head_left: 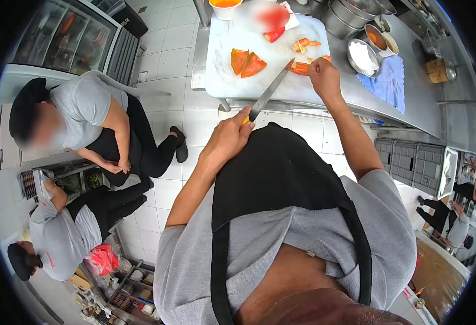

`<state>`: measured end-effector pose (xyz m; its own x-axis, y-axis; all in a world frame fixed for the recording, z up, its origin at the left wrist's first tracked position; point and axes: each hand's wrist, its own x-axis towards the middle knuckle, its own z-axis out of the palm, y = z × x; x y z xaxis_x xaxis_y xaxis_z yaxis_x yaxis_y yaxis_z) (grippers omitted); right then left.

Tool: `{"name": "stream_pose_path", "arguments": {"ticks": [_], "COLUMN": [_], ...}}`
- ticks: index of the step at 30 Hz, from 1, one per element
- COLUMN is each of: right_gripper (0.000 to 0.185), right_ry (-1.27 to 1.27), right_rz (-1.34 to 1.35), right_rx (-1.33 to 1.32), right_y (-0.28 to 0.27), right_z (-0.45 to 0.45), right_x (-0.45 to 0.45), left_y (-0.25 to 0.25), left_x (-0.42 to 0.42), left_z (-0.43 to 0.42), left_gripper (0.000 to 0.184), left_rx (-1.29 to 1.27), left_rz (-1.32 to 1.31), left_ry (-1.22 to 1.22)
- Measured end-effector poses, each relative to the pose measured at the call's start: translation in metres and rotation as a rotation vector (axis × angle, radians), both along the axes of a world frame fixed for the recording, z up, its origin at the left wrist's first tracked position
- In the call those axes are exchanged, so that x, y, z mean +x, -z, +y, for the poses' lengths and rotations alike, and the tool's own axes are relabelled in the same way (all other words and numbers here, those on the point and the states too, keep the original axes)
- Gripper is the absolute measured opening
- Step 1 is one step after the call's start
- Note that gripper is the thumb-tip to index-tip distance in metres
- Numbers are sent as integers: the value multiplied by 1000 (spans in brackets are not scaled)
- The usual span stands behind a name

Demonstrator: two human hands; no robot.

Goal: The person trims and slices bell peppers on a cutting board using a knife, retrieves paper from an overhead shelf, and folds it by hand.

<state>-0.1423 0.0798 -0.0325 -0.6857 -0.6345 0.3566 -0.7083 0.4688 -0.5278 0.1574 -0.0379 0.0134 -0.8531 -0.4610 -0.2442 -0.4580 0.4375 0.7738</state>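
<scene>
My left hand (230, 135) is wrapped round the yellow handle of a long knife (270, 91). The blade points up and right across the front of a white cutting board (224, 81), its tip touching or very near a red-orange vegetable piece (299, 68). My right hand (324, 80) has its fingers curled over the right end of that piece, partly hiding it. Two orange-red wedges (253, 64) lie left of the blade. Behind the tip are yellowish-orange scraps (301, 45) and a red piece (274, 34).
Right of the board stand a metal bowl (363, 57), a blue cloth (387, 81) and stacked metal pots (342, 20). A white tub (225, 10) is at the board's back left. Two people sit or lean at left (94, 108), (64, 233); another person (452, 219) is far right.
</scene>
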Motion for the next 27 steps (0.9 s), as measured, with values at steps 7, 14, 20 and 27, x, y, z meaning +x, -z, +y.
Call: {"name": "stream_pose_path", "arguments": {"ticks": [7,14,20,27], "right_gripper": [15,16,13,14], "right_ry": [34,-3,22,46], "right_rz": [-92,-22,13,13], "right_rx": [52,108,10,-122], "right_y": [-1,-1,5,12], "right_z": [1,-8,-3,8], "right_x": [7,7,22,23], "left_y": [-6,-8,-9,27], "left_x": [1,11,1,-13], "left_z": [0,-2,-1,6], "left_gripper": [46,45,46,46], "left_rx": [26,-10,82,-34], "left_rz": [-37,-52,-78,104], "left_ry": [-2,33,17,19]}}
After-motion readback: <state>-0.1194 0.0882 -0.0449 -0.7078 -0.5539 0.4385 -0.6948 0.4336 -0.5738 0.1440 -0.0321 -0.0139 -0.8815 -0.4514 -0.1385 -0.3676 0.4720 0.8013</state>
